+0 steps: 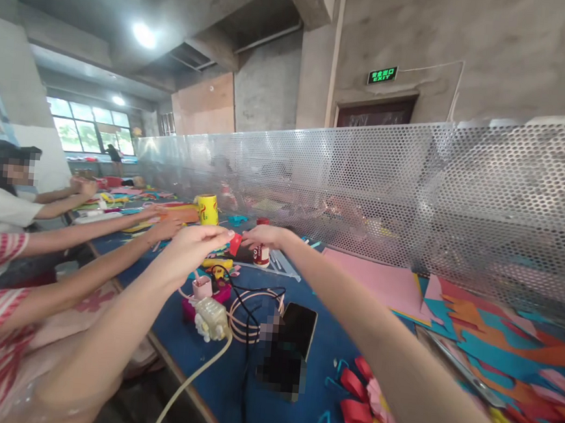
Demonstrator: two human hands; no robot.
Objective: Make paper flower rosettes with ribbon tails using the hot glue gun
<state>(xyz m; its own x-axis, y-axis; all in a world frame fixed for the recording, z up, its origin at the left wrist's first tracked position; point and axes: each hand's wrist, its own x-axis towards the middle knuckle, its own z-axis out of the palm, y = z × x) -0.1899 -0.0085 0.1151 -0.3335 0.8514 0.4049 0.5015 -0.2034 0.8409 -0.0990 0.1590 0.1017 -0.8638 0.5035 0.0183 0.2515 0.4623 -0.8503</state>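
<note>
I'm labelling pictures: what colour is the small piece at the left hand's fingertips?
The small piece at the left hand is red; head view.

From where I stand, the person's two forearms look slim and smooth, both uncovered along the stretch I can make out. The left forearm (143, 295) narrows evenly to a small wrist, and the left hand (205, 237) is narrow too, its fingers slender. Close to the near left elbow there is a pale, see-through edge (76, 399) with a faint shine; it is too blurred for me to say whether it is a sleeve hem. The right forearm (352, 318) is just as plain, broad at its near end and tapering towards the far one, where the right hand (267, 236) looks small, its details indistinct.
</note>
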